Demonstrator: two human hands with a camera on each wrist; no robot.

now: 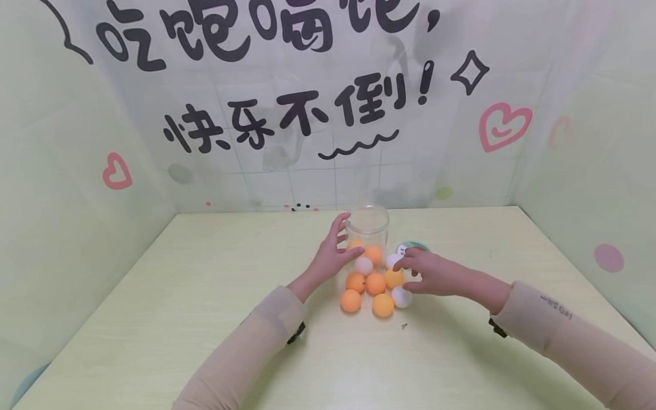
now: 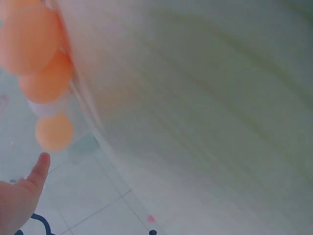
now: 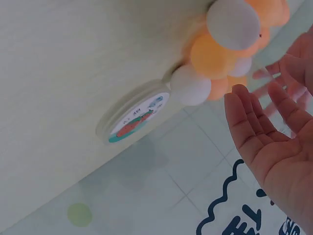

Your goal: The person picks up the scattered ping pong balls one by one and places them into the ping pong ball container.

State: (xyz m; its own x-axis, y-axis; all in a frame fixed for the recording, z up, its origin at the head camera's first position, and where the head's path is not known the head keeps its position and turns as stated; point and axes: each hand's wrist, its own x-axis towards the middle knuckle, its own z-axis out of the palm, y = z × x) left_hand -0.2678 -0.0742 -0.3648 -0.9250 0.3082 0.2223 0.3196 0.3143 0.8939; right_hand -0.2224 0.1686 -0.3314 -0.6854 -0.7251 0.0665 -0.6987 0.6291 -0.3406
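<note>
A clear jar stands toward the back of the table, and my left hand holds its left side, thumb in front and fingers around the wall. Orange ping-pong balls and white ping-pong balls lie clustered in front of the jar. In the left wrist view the thumb points up near an orange ball. My right hand hovers at the right edge of the cluster, its fingers loosely bent and holding nothing. From the right wrist, its palm faces the balls.
A round white lid with a red and teal printed picture lies behind the right hand, beside a white ball. Light sheeting with black lettering hangs along the table's back edge, with more on both sides.
</note>
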